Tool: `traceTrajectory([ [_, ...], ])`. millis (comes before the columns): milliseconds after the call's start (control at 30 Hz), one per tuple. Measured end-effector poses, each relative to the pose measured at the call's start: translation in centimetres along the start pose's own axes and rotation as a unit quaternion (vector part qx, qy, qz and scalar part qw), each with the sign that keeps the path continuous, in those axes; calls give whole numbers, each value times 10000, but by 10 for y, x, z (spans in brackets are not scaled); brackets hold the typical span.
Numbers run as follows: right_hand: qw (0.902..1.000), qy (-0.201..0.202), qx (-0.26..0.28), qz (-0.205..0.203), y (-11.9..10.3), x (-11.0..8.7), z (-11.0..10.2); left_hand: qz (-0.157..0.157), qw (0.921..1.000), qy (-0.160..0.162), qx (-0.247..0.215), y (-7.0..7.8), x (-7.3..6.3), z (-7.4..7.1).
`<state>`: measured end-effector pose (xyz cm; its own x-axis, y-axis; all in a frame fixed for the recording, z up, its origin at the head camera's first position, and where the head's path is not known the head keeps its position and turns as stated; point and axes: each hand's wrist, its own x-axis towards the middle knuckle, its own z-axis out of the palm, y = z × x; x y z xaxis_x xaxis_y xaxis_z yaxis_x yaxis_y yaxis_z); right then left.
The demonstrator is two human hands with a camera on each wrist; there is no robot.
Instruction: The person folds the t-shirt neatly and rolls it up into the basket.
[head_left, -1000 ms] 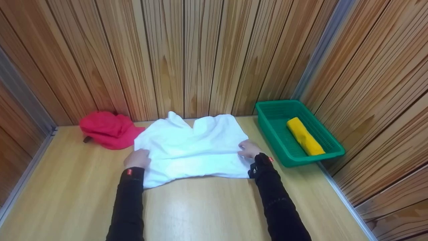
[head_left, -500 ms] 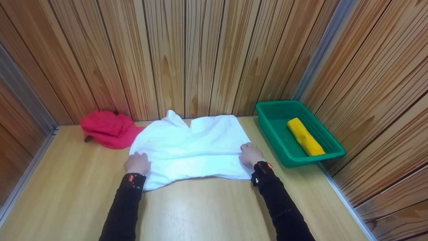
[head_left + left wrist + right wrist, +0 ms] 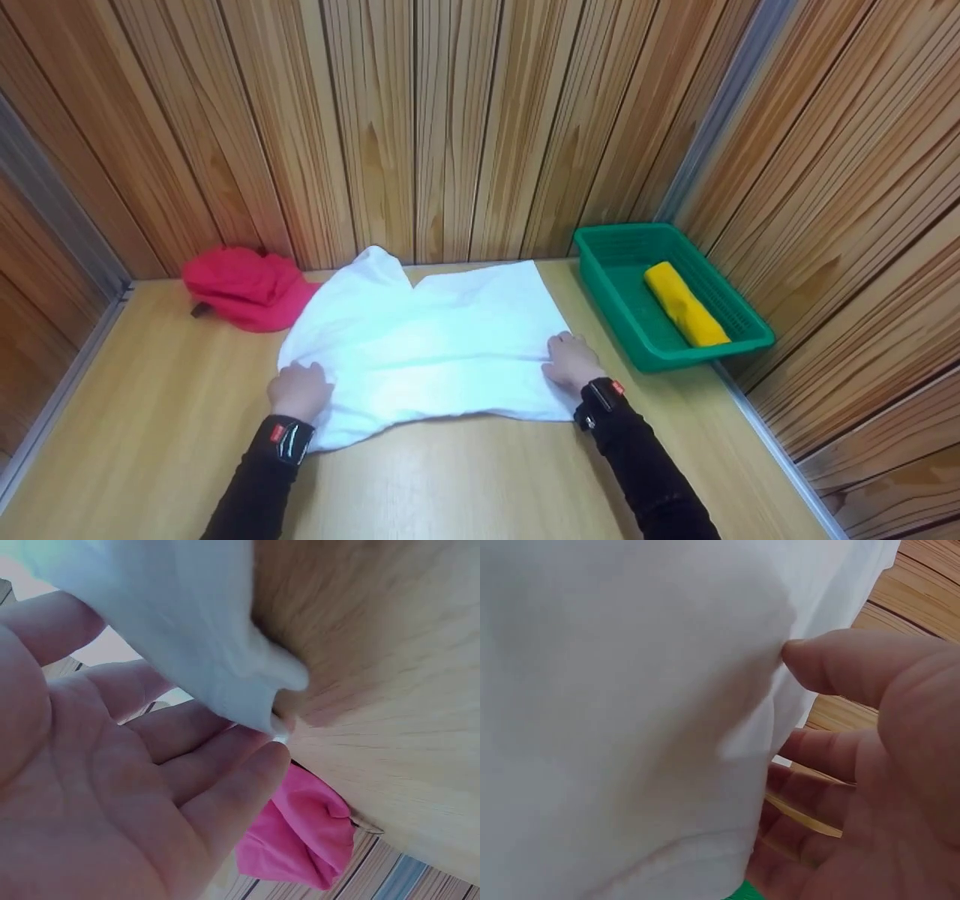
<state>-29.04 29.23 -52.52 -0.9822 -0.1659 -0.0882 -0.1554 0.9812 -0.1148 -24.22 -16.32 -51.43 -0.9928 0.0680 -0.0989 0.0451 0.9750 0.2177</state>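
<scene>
So the wood-panel wall (image 3: pixel 465 112) takes up most of the view, and below it there's a pale table (image 3: pixel 420 495). In the middle of that table is the white cloth (image 3: pixel 450 345), spread out with a notch along its far edge, a bulging far left corner and a few ripples across the middle. Off to the right is a green basket (image 3: pixel 646 358), and on the left a red cap (image 3: pixel 244 289) sits right up against the cloth; can't tell if the brim goes under it. A yellow roll (image 3: pixel 684 307) lies in the basket. The left hand (image 3: pixel 300 391) pinches the cloth's left edge, though the fabric hides some of its fingertips, and the right hand (image 3: pixel 572 361) pinches the right edge, thumb on top and fingers round the side. Looks to me like straightening is the step in hand, so I'd pull both sides evenly and low, with a little outward tension. The left side probably needs more care: its edge curls up off the table and its near corner droops, and a hard tug there could skew everything or drag the cap along.
</scene>
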Motion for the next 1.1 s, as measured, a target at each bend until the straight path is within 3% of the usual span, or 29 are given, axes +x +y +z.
traceTrajectory([
  [633, 9994, 278, -203, 53, -8, -35, 9, 94, 9983, 409, 396, -1, -32, 12],
  [1100, 9989, 357, -318, 36, -17, -55, 11, 273, 9980, 242, 510, -3, -38, 11],
])
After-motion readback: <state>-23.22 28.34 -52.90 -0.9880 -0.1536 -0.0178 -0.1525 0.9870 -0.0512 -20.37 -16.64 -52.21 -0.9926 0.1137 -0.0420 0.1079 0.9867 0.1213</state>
